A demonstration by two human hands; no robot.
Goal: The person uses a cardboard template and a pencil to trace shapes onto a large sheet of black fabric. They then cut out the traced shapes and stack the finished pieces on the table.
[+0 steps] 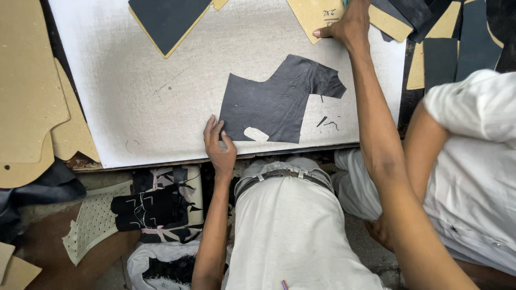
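Presently, the left hand (219, 144) lies flat on the white cutting board (134, 91), fingers together and extended, fingertips pressing the lower left corner of the dark leather piece (279, 99); it grasps nothing, merely pinning the edge; the leather piece is irregular in outline, with a small notch cut from its lower edge, and lies flat near the middle of the board, slightly toward the near edge. The right hand (346, 27) reaches to the far side of the board and rests on a tan cardboard pattern (312, 16); thumb visible at the left, fingers curled over the pattern; whether it grips or only presses the pattern cannot be told. A few small dark leather scraps (329, 122) lie just right of the piece on the board. A dark panel on tan backing (166, 21) sits at the far left of the board; a heap of dark and tan cut pieces (441, 37) lies beyond the board's right end; large tan templates (29, 86) lie left of the board. Below the near edge, patterned fabric (161, 207) and a perforated pale piece (94, 223) lie on the floor. A second person in a white shirt (473, 161) sits at right.
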